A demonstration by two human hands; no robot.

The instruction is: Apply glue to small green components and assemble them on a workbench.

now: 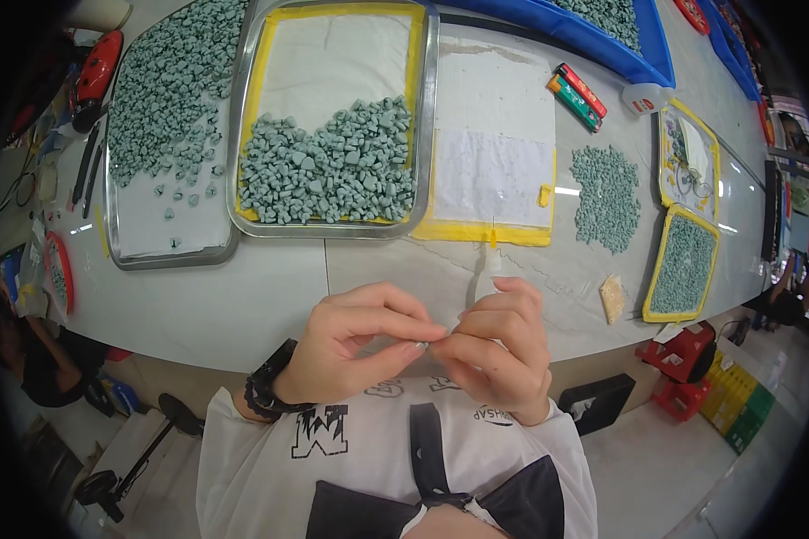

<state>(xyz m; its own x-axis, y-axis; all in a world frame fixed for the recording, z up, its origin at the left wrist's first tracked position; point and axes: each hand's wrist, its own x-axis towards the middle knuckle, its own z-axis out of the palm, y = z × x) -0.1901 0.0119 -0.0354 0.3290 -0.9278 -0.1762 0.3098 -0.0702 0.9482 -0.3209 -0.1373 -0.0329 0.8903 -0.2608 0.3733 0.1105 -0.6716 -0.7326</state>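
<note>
My left hand (355, 341) and my right hand (503, 350) meet at the fingertips just past the table's near edge. The left thumb and forefinger pinch a tiny pale piece (422, 345), mostly covered by the fingers, its kind too small to make out. My right fingers are curled and pressed together against it; what they hold, if anything, is hidden. Beyond the right hand shows a white squeeze bottle (488, 271) with a thin yellow tip; I cannot tell whether the hand touches it. The nearest tray (431, 117) holds several grey-green stone pieces (328, 166).
At left, another tray (166, 262) carries more stones. A yellow-edged white board (485, 235) lies ahead. To the right are two lighters (577, 97), a loose stone pile (607, 198), a beige piece (612, 299) and a small yellow-rimmed tray (649, 316). A blue bin (661, 67) stands behind.
</note>
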